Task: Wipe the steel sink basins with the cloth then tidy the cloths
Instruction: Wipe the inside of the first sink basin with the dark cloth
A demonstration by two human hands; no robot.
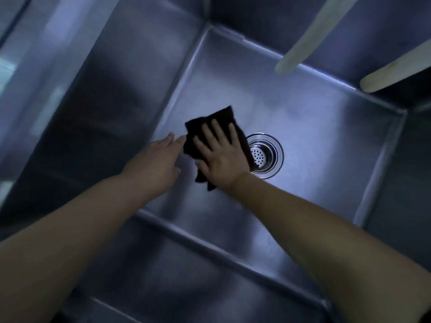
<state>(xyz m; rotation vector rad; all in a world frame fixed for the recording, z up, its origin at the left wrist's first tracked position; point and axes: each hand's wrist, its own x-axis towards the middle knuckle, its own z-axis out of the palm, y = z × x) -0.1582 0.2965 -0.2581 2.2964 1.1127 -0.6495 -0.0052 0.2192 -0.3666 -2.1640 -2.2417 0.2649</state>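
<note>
Fingers spread, the right hand (220,157) presses the dark cloth (214,127), half-hiding the drain (265,156); left hand (158,159) open.

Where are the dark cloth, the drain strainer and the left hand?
dark cloth (222,116): head view, upper edge above the fingers.
drain strainer (261,156): head view, perforated centre.
left hand (156,163): head view, back of hand.

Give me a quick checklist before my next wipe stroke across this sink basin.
1. Dark cloth flat under the right hand: ok, fingers straight, pressing.
2. Left hand clear of the cloth: not ok, its fingertips reach the cloth's edge.
3. Round steel drain strainer uncovered: not ok, cloth overlaps its left rim.
4. Steel basin floor free of objects: ok.
5. Pale faucet spouts clear of the hands: ok.
</note>
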